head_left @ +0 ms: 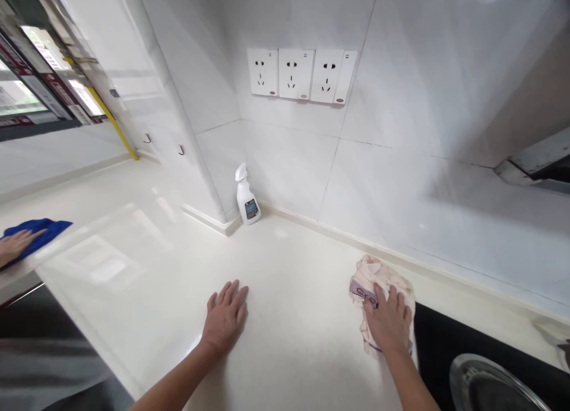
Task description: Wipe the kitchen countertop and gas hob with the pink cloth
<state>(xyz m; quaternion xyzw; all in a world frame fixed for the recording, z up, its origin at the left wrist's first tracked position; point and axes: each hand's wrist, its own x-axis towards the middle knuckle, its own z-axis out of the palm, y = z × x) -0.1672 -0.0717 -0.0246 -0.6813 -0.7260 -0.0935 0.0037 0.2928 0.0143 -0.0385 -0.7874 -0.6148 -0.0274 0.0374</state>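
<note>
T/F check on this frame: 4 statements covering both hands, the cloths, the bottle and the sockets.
1. The right hand rests on a crumpled pale pink cloth. True.
2. The left hand grips the white plastic spray bottle. False: it lies flat, fingers spread, on the glossy white countertop. The bottle stands apart, upright in the corner by the wall.
3. At the far left, another person's hand lies on a blue cloth. True.
4. The three white wall sockets each have a plug in them. False: all three are empty.
</note>
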